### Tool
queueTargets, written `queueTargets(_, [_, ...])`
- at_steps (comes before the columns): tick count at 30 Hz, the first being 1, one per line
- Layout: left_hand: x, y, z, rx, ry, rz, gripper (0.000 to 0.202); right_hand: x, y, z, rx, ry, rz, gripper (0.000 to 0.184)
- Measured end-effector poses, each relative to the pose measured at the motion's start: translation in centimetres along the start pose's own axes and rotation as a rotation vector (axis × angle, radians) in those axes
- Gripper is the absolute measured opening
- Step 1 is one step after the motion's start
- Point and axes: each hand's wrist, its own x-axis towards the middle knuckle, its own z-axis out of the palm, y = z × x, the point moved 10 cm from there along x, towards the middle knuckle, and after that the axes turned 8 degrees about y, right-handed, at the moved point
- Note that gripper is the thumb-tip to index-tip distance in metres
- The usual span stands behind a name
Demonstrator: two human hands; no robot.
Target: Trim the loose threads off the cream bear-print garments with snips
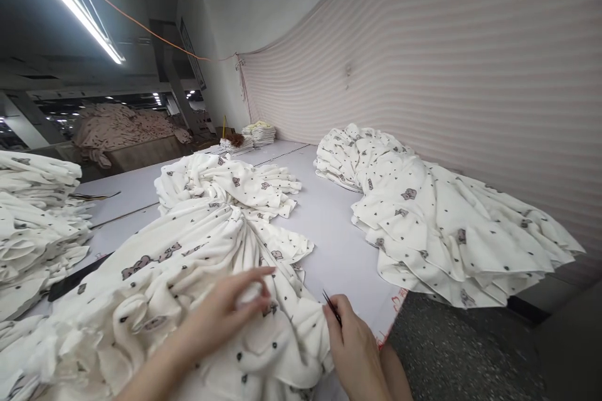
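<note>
Pale counter (329,225) carries heaps of white printed cloth (202,244), nearest heap bunched at the front edge, within reach. Left hand (226,313): fingers pinch a fold, probably steadying it. Right hand (355,348): clenched around snips (332,307), tips at the cloth's edge.

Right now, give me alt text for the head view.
A person's left hand gathers a crumpled heap of white cloth with small grey prints on a pale grey table, while the right hand holds a thin dark pointed tool at its edge. A second such heap lies to the right, beside a striped pink fabric wall.
</note>
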Motion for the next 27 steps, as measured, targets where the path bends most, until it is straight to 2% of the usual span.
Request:
queueTargets(2, [-0.3,2.6,3.5,0.062,-0.136,0.121,0.053,0.6,-2.8,-0.1,0.198,-0.048,-0.012,0.028])
queueTargets(4, [-0.4,3.6,4.8,0.06,-0.157,0.148,0.033,0.5,-4.5,-0.1,0.376,-0.084,-0.002,0.03])
queueTargets(6, [-0.5,2.9,3.9,0.003,-0.092,0.079,0.013,-0.3,-4.2,-0.3,0.463,-0.027,0.047,0.029])
queueTargets(8, [-0.8,1.2,2.3,-0.072,-0.033,-0.021,0.011,-1.9,-2.5,0.0,0.491,0.081,0.107,0.027])
queueTargets(10, [-1.4,-0.1,1.2,-0.139,-0.02,-0.078,0.01,-3.8,-1.5,1.5,0.522,0.115,0.113,0.029])
queueTargets(12, [-1.9,-0.5,0.2,-0.188,0.014,-0.047,0.015,-5.2,-1.8,3.4,0.581,0.085,0.042,0.038])
queueTargets(14, [-2.3,-0.5,-0.6,-0.266,0.076,0.002,0.018,-5.8,-2.5,4.6,0.592,0.079,-0.007,0.028])
queueTargets(16, [-2.6,-1.1,-0.5,-0.454,0.093,-0.029,0.017,-5.4,-3.1,4.8,0.572,0.087,-0.01,0.016])
queueTargets(20, [-3.0,-2.2,0.1,-0.902,0.033,-0.148,0.017,-3.1,-4.3,4.1,0.59,-0.04,0.071,0.024])
queueTargets(24, [-2.9,-2.4,-3.3,-0.926,0.228,-0.186,0.025,-1.5,-6.0,3.2,0.577,-0.134,0.108,0.028])
queueTargets(27, [-2.9,-1.8,-6.1,-0.933,0.389,-0.176,0.03,-3.0,-6.7,4.1,0.615,-0.114,0.118,0.026])
